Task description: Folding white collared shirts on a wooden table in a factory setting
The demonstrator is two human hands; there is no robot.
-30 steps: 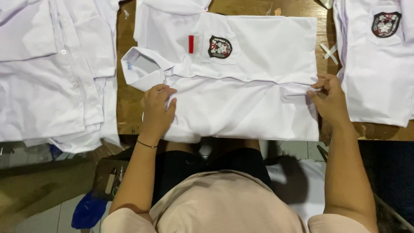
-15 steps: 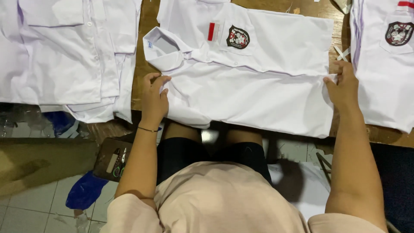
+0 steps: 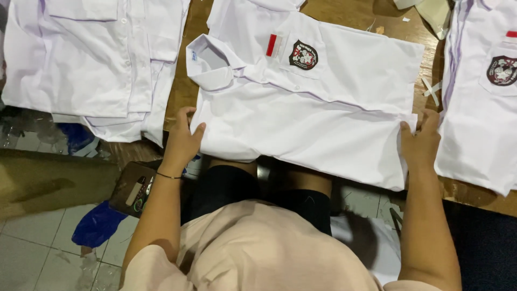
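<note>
A white collared shirt (image 3: 301, 118) with a dark round badge and a small red-and-white patch on its chest lies spread on the wooden table (image 3: 180, 91), its lower edge hanging over the table's front. My left hand (image 3: 182, 141) pinches the shirt's left side edge below the collar. At the shirt's right edge my right hand (image 3: 421, 141) grips the fabric. Both arms reach forward from my lap.
A pile of white shirts (image 3: 91, 59) lies at the left of the table. Another white shirt with a badge (image 3: 479, 97) lies at the right. A dark flat device (image 3: 135, 189) and blue plastic (image 3: 97, 223) sit on the tiled floor below left.
The view has shifted, so the shirt and table appear further right and lower. Both hands stay at the shirt's side edges, holding the fabric.
</note>
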